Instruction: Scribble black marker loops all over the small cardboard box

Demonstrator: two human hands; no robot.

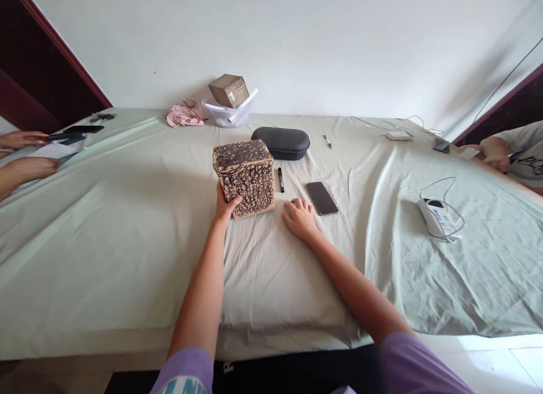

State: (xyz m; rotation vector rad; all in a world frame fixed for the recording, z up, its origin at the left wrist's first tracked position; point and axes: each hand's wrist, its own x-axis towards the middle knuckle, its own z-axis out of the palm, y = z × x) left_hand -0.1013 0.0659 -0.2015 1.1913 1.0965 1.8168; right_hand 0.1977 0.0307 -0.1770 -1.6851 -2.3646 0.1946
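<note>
A cardboard box (250,181) covered in black looping scribbles is gripped at its lower left side by my left hand (225,204), the thumb across its front face. The box is slightly tilted, and my other left fingers are hidden behind it. My right hand (302,219) lies on the cloth with its fingers spread, holding nothing. Just beyond that hand is a black marker (280,180), capped, between the box and a dark smartphone (322,198). Behind the box sits a black zip case (283,143).
Cloth covers the table (127,258). At the back stand a clear basin (231,115) with another cardboard box (229,90) and a pink cloth (185,112). A pen (328,141) and a white corded device (439,218) lie rightward. Other people's hands (29,156) show at both sides.
</note>
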